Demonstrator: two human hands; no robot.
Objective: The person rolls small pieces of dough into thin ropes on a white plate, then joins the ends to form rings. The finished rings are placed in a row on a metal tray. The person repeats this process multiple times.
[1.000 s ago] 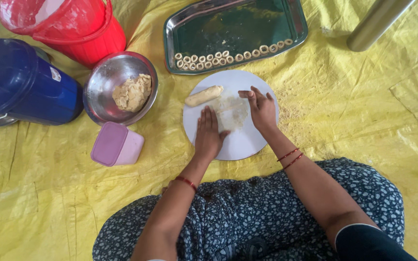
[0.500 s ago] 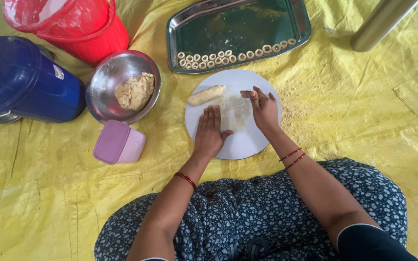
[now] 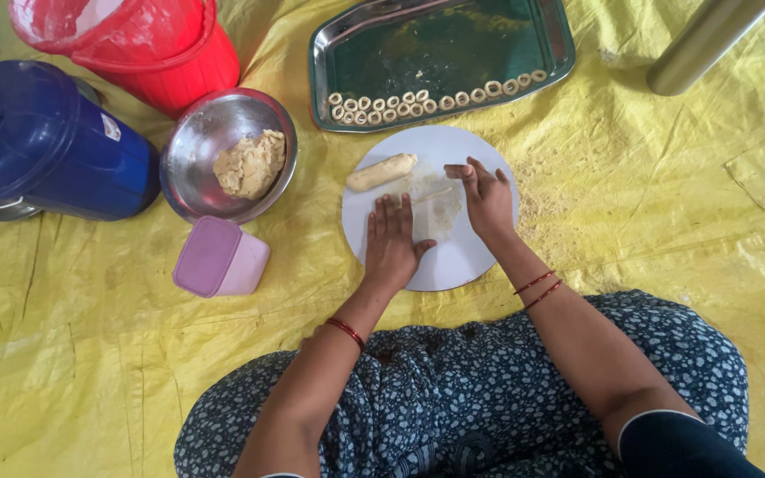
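A round white board [image 3: 453, 265] lies on the yellow sheet in front of my crossed legs. My left hand [image 3: 391, 241] rests flat on the board, fingers together and pointing away from me. My right hand [image 3: 485, 196] lies palm down on the board's right side, fingers spread. Between the two hands a thin strip of dough [image 3: 434, 193] lies on the floury surface; whether either hand presses on it I cannot tell. A thick dough log [image 3: 382, 172] sits at the board's upper left, apart from both hands.
A steel tray [image 3: 440, 40] holds a row of small dough rings [image 3: 431, 99]. Left of the board stand a steel bowl [image 3: 197, 146] with a dough lump, a lilac lidded box [image 3: 220, 258], a blue lidded container [image 3: 42, 142] and a red bucket [image 3: 139, 44]. A metal cylinder [image 3: 706, 40] lies top right.
Both hands stay flat on the board around the dough strip, shifting only slightly. Nothing else has moved.
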